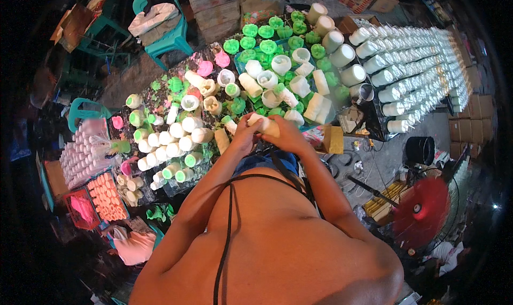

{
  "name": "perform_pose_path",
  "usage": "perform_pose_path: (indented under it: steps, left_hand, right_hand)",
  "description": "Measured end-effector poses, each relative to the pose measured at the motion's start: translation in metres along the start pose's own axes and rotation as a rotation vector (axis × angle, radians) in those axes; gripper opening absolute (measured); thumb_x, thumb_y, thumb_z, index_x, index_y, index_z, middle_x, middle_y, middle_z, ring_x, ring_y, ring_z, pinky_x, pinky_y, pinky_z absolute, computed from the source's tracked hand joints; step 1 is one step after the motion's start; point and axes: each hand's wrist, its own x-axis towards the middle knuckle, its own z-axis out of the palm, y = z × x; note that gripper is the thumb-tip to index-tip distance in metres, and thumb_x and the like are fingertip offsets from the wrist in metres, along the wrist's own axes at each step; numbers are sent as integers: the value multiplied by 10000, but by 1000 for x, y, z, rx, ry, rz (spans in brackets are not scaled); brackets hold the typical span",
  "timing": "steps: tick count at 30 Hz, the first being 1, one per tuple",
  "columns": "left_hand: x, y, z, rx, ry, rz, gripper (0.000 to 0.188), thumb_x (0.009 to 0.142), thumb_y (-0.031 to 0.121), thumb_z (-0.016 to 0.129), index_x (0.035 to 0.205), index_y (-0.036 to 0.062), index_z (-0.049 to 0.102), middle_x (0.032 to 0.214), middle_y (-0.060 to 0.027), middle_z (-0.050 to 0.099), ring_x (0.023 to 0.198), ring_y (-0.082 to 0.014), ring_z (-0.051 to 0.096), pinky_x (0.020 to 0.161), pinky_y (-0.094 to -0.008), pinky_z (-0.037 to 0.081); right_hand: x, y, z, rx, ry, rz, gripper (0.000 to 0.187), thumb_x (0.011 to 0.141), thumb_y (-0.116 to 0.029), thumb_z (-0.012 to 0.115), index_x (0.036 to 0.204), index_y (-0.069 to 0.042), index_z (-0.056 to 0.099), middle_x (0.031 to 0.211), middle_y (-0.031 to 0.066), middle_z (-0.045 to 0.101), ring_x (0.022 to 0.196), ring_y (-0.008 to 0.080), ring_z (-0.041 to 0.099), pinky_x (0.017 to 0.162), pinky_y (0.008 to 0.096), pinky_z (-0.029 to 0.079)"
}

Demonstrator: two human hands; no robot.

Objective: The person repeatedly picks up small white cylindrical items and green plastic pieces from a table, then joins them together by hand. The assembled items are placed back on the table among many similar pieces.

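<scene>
The person's torso (267,235) is bare, rounded at the belly, and so are both shoulders, both arms and the hands (289,136). A thin black cord (231,203) (smooth and round, by the look of it) trails up the left side of the torso from the lower edge, bends sharply, then crosses the belly to the right. A broader dark strap (280,168) lies near its far end. At the waist shows a blue garment (248,163), mostly hidden below the belly.

No readable lettering, numbers or signs — nothing legible in view.
</scene>
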Motion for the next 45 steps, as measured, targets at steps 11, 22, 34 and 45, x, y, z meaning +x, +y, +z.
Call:
perform_pose_path:
  steps: [11, 22, 34, 45]
  left_hand:
    - [-11, -7, -37, 414, 13, 186, 336, 1015, 217, 612, 1279, 14, 566, 1150, -120, 654, 866, -173, 655, 797, -315, 525]
    - [-78, -8, -101, 773, 471, 153, 277, 926, 269, 642, 1083, 43, 671, 876, -140, 722, 820, -300, 719, 726, -426, 543]
    - [-106, -76, -165, 448, 270, 48, 337, 881, -83, 510, 1200, -11, 592, 1061, -133, 661, 1028, -258, 614, 750, -341, 551]
    - [-217, -91, -213, 275, 425, -64, 297, 912, 77, 579, 1194, -9, 619, 970, -86, 688, 776, -166, 630, 712, -323, 508]
  right_hand:
    - [63, 120, -109, -347, 629, 247, 597, 850, -460, 790, 1150, 31, 633, 1115, 252, 700, 1022, 410, 682, 875, 477, 525]
    - [79, 130, -83, -676, 657, 123, 662, 903, -544, 688, 1292, -15, 601, 1260, 236, 593, 1133, 430, 588, 974, 539, 476]
    - [65, -93, 141, -237, -86, -720, 462, 856, -345, 767, 1201, -59, 652, 991, 169, 727, 877, 347, 714, 741, 446, 556]
    - [58, -140, 295, -639, -15, -534, 688, 733, -575, 821, 1033, -23, 540, 767, 161, 721, 666, 346, 723, 576, 466, 557]
